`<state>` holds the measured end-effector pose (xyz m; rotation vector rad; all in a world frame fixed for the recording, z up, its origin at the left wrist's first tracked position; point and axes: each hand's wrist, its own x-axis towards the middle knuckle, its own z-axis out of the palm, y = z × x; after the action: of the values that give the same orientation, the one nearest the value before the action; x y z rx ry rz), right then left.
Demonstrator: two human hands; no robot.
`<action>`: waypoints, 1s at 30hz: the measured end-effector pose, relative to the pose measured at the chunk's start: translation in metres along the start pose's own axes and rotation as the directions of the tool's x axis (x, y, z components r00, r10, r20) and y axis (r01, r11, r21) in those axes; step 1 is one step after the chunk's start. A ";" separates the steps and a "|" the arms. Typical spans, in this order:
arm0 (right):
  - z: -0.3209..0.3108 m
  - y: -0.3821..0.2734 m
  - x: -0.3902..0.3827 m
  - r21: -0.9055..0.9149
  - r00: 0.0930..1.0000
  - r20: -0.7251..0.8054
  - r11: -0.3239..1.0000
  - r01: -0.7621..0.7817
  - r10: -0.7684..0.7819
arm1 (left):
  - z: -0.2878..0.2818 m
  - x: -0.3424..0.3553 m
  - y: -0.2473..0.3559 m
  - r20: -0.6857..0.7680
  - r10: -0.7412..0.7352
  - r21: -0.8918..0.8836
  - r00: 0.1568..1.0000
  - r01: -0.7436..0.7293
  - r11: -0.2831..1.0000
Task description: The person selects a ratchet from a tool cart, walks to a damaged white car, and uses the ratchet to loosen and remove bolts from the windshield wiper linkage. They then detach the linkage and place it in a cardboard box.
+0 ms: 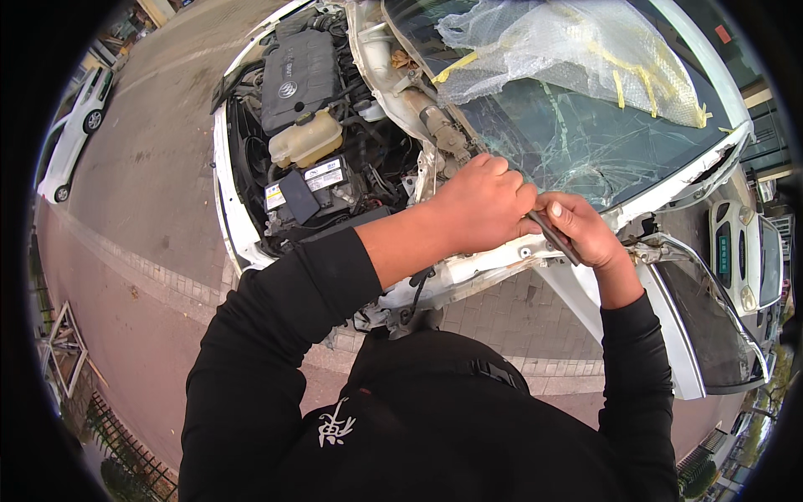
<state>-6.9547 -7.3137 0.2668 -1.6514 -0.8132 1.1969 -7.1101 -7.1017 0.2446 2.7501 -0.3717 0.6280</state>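
Both my hands are closed on a dark metal rod (558, 238) at the lower corner of a cracked windshield (535, 125). My left hand (489, 205) is a fist at its upper end, knuckles up, and hides most of that end. Lower down, my right hand (587, 234) wraps its fingers round the rod, thumb on top. The rod's bare end sticks out toward me below the hands. Just beyond my left hand lies the exposed cowl, with a greyish metal mechanism (442, 130) in it. Whether the rod touches the car is hidden.
Bubble wrap (569, 50) with yellow tape covers part of the glass. The uncovered engine bay at left holds an engine cover (299, 79), a reservoir (306, 140) and a battery (330, 184). An open white door (669, 326) is at right. White cars (77, 134) stand farther off.
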 end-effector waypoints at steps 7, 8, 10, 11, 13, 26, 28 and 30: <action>0.034 0.087 0.009 -0.396 0.926 -0.297 0.913 0.102 -0.232 | 0.015 -0.025 0.002 0.299 -0.640 -0.669 0.708 0.634 0.389; 0.044 0.099 0.015 -0.452 0.887 -0.350 0.884 0.121 -0.300 | 0.018 -0.027 0.015 0.174 -0.645 -0.603 0.744 0.598 0.527; 0.054 0.117 0.030 -0.486 0.826 -0.430 0.864 0.129 -0.365 | 0.025 -0.026 0.045 0.319 -0.641 -0.858 0.698 0.500 0.117; 0.054 0.125 0.033 -0.482 0.824 -0.439 0.868 0.120 -0.358 | 0.030 -0.026 0.061 0.399 -0.620 -0.893 0.676 0.440 -0.095; 0.048 0.138 0.034 -0.538 0.809 -0.460 0.840 0.074 -0.366 | 0.040 -0.027 0.072 0.216 -0.587 -0.887 0.781 0.408 0.216; 0.013 0.163 0.019 -0.580 0.857 -0.361 0.808 0.102 -0.368 | 0.099 -0.010 0.037 -0.052 -0.286 -0.766 0.957 0.146 0.627; 0.015 0.161 0.018 -0.636 0.810 -0.314 0.743 0.209 -0.496 | 0.109 -0.007 0.038 -0.141 -0.324 -0.738 0.935 0.119 0.664; 0.016 0.159 0.019 -0.675 0.798 -0.269 0.697 0.243 -0.539 | 0.118 -0.005 0.038 -0.239 -0.343 -0.721 0.908 0.071 0.689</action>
<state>-6.9644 -7.3506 0.1099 -2.0066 -1.2610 0.1873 -7.0817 -7.1754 0.1495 1.8556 -0.1478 0.7216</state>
